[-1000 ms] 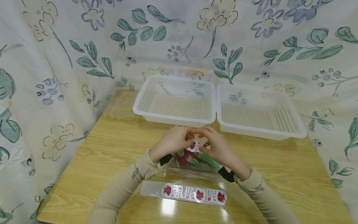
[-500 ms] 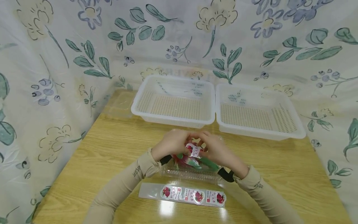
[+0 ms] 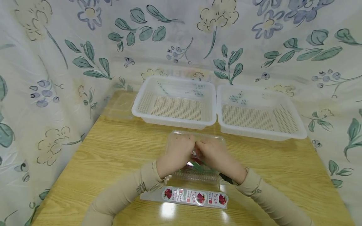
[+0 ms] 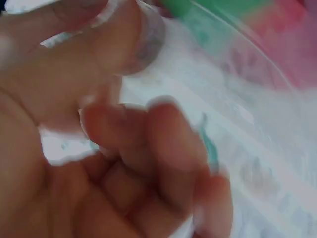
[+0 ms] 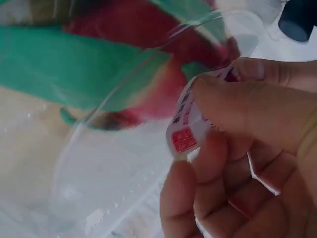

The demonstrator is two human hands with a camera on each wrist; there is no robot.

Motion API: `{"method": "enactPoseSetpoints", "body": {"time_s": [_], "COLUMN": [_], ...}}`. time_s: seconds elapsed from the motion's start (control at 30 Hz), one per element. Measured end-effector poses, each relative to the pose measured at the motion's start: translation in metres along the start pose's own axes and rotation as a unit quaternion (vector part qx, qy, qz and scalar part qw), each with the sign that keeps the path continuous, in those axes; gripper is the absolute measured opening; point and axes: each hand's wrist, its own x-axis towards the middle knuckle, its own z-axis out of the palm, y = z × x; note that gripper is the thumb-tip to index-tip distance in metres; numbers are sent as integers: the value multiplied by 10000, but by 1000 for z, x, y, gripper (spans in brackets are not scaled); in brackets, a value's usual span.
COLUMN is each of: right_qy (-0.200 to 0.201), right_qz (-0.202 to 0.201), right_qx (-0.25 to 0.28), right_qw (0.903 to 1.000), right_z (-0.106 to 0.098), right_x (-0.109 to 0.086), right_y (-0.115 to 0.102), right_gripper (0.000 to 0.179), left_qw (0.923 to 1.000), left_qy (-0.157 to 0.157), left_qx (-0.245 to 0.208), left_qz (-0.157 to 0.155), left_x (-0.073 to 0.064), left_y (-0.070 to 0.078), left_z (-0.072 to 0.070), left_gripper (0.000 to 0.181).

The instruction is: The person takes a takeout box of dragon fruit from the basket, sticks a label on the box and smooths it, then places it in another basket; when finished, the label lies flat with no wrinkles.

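Observation:
My right hand (image 3: pixel 216 155) pinches a dragon-fruit label sticker (image 5: pixel 184 139) between thumb and fingers. My left hand (image 3: pixel 178 153) meets it over the clear plastic box (image 3: pixel 198 177), its thumb and forefinger at the sticker's other end. Its other fingers curl loosely below in the left wrist view, which is blurred. Under the hands, inside the box, lies a red and green dragon fruit (image 5: pixel 119 59), mostly hidden in the head view. A backing strip (image 3: pixel 195 197) with several printed labels lies on the table in front of the box.
Two white perforated baskets (image 3: pixel 176 121) stand side by side behind the box. A clear plastic container (image 3: pixel 120 105) sits at the far left corner of the wooden table (image 3: pixel 118 150). A floral curtain (image 3: pixel 181 37) hangs behind and at both sides.
Both hands have turned over, backs up and knuckles close together, so the sticker's printed face no longer shows in the head view. More of the box's far edge shows.

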Motion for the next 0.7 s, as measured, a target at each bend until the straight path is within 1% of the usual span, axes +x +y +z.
{"method": "enactPoseSetpoints", "body": {"time_s": [0.03, 0.07, 0.1, 0.13, 0.2, 0.27, 0.3, 0.37, 0.4, 0.47, 0.57, 0.67, 0.7], "right_qy": [41, 6, -42, -105, -261, -426, -460, -492, -471, -411, -406, -366, -311], "right_qz": [-143, -218, -242, -210, -17, 240, 361, 513, 566, 680, 903, 1176, 1206], "right_qx": [16, 108, 206, 336, 488, 636, 697, 809, 881, 974, 1025, 1016, 976], "right_qw": [9999, 9997, 9995, 9992, 9985, 9968, 9959, 9942, 9934, 9921, 9898, 9872, 9874], "right_z": [-1, -2, -3, -5, -8, -12, -13, -13, -12, -7, 2, 13, 17], "right_x": [-1, -2, -4, -7, -15, -25, -30, -38, -41, -46, -50, -52, -52], "right_y": [-1, -3, -5, -7, -12, -16, -18, -22, -23, -25, -28, -30, -30], "right_gripper": [28, 28, 25, 22, 18, 17, 18, 27, 33, 47, 66, 75, 76], "left_qw": [9999, 9998, 9997, 9994, 9978, 9950, 9935, 9916, 9915, 9923, 9947, 9964, 9967], "left_qy": [107, 131, 142, 71, -59, -206, -253, -371, -367, -327, -239, -264, -282], "left_qx": [49, 26, -42, -160, -433, -609, -657, -684, -667, -624, -549, -488, -471], "left_qz": [70, 121, 197, 284, 491, 758, 894, 1032, 1059, 1019, 832, 645, 592], "left_x": [-3, -6, -9, -12, -20, -27, -30, -37, -40, -46, -50, -51, -51], "left_y": [2, 4, 6, 8, 11, 14, 16, 19, 20, 21, 21, 21, 21], "left_z": [0, -1, -2, -3, -5, -4, -3, 0, 1, 6, 13, 22, 25], "left_gripper": [30, 28, 22, 20, 18, 19, 20, 30, 36, 46, 62, 73, 76]}}
